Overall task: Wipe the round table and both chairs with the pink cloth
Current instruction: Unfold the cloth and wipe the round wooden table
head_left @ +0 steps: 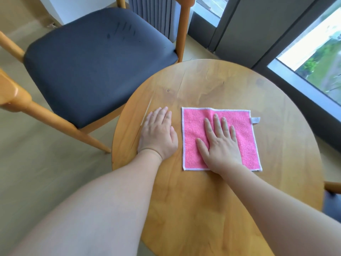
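A square pink cloth [245,130] with a white hem lies flat on the round wooden table [212,200]. My right hand [219,143] lies flat on the cloth, fingers straight and spread. My left hand [158,133] rests palm down on the bare wood just left of the cloth, near the table's left edge. A wooden chair with a dark seat cushion [96,61] stands to the left of the table and beyond it. At the right edge, a piece of a second chair [332,187] shows, mostly hidden.
Tall windows with dark frames [238,34] run along the right side behind the table. A grey curtain [153,12] hangs behind the chair. Pale floor [36,154] spreads out to the left of the table.
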Demonstrator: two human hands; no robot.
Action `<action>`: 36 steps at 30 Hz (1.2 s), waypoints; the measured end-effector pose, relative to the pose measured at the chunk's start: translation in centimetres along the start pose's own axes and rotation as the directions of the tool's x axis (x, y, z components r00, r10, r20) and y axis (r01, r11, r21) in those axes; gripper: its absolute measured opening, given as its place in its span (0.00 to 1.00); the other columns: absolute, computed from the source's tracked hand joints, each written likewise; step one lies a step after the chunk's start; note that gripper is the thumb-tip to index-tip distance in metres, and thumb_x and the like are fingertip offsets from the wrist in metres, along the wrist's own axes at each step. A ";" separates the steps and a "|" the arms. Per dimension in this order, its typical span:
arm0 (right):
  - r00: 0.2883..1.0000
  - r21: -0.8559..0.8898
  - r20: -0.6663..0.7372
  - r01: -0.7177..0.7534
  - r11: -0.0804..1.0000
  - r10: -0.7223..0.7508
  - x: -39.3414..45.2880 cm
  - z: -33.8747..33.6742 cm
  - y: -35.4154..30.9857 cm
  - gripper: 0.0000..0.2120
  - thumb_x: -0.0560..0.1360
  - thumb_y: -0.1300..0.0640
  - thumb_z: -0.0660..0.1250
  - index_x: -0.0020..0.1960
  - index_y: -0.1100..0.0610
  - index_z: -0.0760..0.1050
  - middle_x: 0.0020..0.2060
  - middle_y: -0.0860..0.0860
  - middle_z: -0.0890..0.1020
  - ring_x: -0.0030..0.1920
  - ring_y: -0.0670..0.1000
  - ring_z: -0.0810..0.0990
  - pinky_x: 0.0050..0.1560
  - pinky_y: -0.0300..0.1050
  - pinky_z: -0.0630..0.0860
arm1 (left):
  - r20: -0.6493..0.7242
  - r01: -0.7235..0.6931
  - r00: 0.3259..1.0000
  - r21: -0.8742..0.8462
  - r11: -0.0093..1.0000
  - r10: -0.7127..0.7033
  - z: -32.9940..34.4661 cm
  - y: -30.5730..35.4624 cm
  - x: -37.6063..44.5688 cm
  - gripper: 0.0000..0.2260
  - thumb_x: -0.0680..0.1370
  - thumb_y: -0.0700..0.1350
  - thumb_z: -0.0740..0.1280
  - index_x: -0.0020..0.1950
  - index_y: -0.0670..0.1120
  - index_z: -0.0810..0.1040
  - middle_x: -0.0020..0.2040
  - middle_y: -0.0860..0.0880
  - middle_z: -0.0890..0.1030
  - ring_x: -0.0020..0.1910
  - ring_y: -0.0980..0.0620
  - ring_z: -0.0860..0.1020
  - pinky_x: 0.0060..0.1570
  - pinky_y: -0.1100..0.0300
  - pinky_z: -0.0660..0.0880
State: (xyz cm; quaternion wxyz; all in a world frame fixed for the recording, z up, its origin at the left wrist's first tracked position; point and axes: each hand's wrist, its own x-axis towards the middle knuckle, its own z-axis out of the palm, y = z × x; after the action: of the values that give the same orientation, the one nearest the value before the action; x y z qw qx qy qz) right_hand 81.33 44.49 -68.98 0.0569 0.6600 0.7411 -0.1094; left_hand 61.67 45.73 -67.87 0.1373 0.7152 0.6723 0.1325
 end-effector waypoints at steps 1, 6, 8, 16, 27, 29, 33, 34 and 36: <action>1.000 -0.007 0.009 -0.007 1.000 0.007 -1.4 0.2 0.0 0.34 0.76 0.33 0.38 0.78 0.46 0.39 0.76 0.48 0.38 0.76 0.50 0.33 0.75 0.52 0.33 | 0.001 0.001 1.000 -0.006 1.000 -0.001 0.0 0.0 -0.1 0.27 0.75 0.47 0.51 0.73 0.41 0.67 0.74 0.46 0.65 0.75 0.48 0.59 0.74 0.55 0.47; 0.998 -0.032 0.041 -0.052 0.998 0.054 -5.5 1.0 -0.2 0.32 0.76 0.33 0.36 0.75 0.45 0.34 0.75 0.47 0.35 0.75 0.50 0.30 0.74 0.50 0.30 | 0.015 0.017 1.000 -0.017 1.000 -0.016 -0.3 -1.6 -1.3 0.27 0.75 0.47 0.48 0.74 0.44 0.65 0.76 0.48 0.63 0.75 0.50 0.57 0.72 0.59 0.45; 0.998 -0.035 0.037 -0.058 0.998 0.060 -5.3 0.9 -0.1 0.33 0.75 0.33 0.36 0.75 0.45 0.34 0.75 0.46 0.35 0.75 0.49 0.30 0.74 0.50 0.31 | 0.026 0.020 0.999 0.011 1.000 -0.021 -0.7 -3.2 -2.5 0.27 0.75 0.47 0.48 0.75 0.45 0.64 0.76 0.49 0.61 0.76 0.51 0.56 0.73 0.59 0.44; 0.998 -0.048 0.019 -0.058 0.997 0.059 -1.4 0.3 -1.9 0.37 0.74 0.32 0.36 0.78 0.48 0.42 0.76 0.49 0.39 0.77 0.53 0.36 0.75 0.54 0.35 | 0.023 0.134 0.990 0.060 0.989 -0.136 -2.4 -8.0 -7.0 0.27 0.77 0.47 0.47 0.77 0.45 0.58 0.78 0.48 0.56 0.77 0.51 0.52 0.74 0.57 0.44; 0.999 -0.058 -0.045 0.027 0.998 -0.030 8.5 -0.7 -7.0 0.36 0.75 0.33 0.38 0.79 0.49 0.44 0.78 0.52 0.44 0.77 0.56 0.41 0.75 0.57 0.38 | -0.002 0.173 0.985 -0.012 0.985 -0.173 -2.1 -8.1 -7.0 0.26 0.76 0.45 0.51 0.75 0.44 0.64 0.76 0.48 0.61 0.76 0.51 0.56 0.75 0.54 0.49; 0.998 -0.059 -0.048 0.038 0.998 -0.041 9.9 -1.0 -7.8 0.36 0.75 0.33 0.38 0.79 0.49 0.44 0.78 0.52 0.44 0.77 0.57 0.41 0.75 0.57 0.39 | -0.004 0.180 0.984 -0.023 0.983 -0.180 -2.1 -8.2 -6.9 0.26 0.77 0.45 0.51 0.75 0.44 0.63 0.76 0.48 0.61 0.76 0.51 0.56 0.74 0.55 0.48; 0.996 -0.065 -0.056 0.060 0.996 -0.063 12.3 -1.4 -9.2 0.36 0.76 0.34 0.39 0.79 0.49 0.44 0.78 0.53 0.45 0.77 0.57 0.42 0.75 0.58 0.39 | -0.029 0.218 0.975 -0.046 0.975 -0.220 -2.0 -8.1 -6.9 0.25 0.77 0.45 0.53 0.74 0.43 0.64 0.76 0.47 0.62 0.75 0.50 0.59 0.73 0.55 0.50; 0.996 -0.066 -0.057 0.062 0.996 -0.066 12.9 -1.5 -9.6 0.36 0.76 0.34 0.39 0.79 0.49 0.44 0.78 0.53 0.45 0.77 0.58 0.42 0.75 0.58 0.39 | -0.027 0.221 0.975 -0.047 0.974 -0.223 -2.1 -8.1 -6.9 0.25 0.77 0.45 0.53 0.74 0.43 0.64 0.76 0.47 0.62 0.75 0.50 0.59 0.73 0.55 0.50; 0.996 -0.060 -0.058 0.063 0.996 -0.066 14.1 -1.7 -10.5 0.36 0.76 0.34 0.39 0.79 0.50 0.44 0.78 0.54 0.45 0.77 0.59 0.42 0.75 0.59 0.39 | -0.022 0.220 0.975 -0.046 0.974 -0.222 -2.1 -8.0 -6.9 0.25 0.77 0.45 0.53 0.75 0.43 0.63 0.76 0.47 0.62 0.75 0.49 0.59 0.72 0.55 0.49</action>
State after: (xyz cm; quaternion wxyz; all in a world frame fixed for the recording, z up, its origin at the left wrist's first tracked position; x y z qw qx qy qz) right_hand 69.28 57.36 -69.60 0.0502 0.6366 0.7664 -0.0695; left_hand 53.07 39.38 -68.96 0.1576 0.6310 0.7465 0.1404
